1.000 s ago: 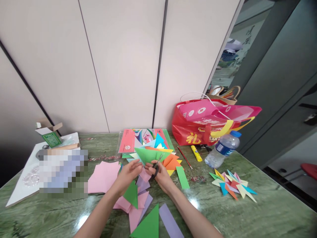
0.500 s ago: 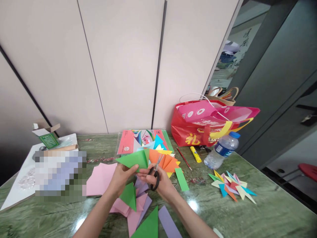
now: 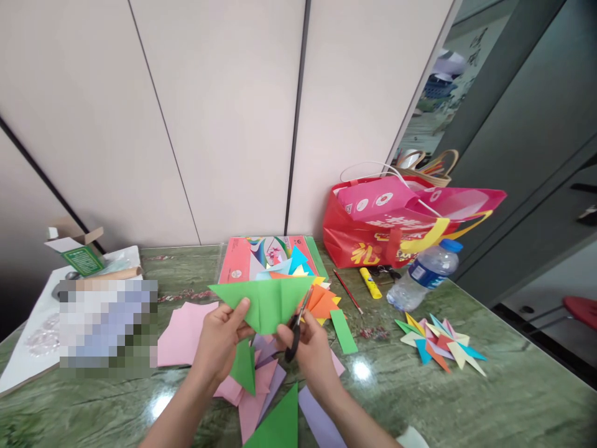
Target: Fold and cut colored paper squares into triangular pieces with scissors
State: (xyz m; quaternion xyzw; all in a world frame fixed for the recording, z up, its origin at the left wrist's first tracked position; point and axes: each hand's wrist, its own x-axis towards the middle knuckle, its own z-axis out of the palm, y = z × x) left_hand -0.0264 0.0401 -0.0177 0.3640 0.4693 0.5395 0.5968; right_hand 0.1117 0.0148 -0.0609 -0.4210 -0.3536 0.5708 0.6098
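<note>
My left hand (image 3: 218, 342) pinches a creased piece of green paper (image 3: 267, 302) by its left part, thumb on the near face. The paper is held up, spread into a wide shape with a long straight top edge and a narrower bottom. Black-handled scissors (image 3: 295, 333) hang in my right hand (image 3: 311, 351), blades pointing up beside the paper's right part. Fingers of that same hand touch the paper's lower right edge. Below lie a folded green piece (image 3: 245, 368), pink folded pieces (image 3: 254, 398) and a green triangle (image 3: 277, 423).
Pink sheets (image 3: 184, 336) lie left, orange folded pieces (image 3: 321, 302) behind my right hand. A red paper packet (image 3: 237, 258), red bag (image 3: 347, 233), water bottle (image 3: 424, 277), yellow glue stick (image 3: 370, 283), pencil (image 3: 347, 291) and multicoloured paper star (image 3: 441, 345) stand or lie around. A green box (image 3: 83, 260) stands far left.
The green paper has been opened out from a folded triangle into a wider shape. My right hand has moved slightly right, with its fingers now at the paper's lower edge.
</note>
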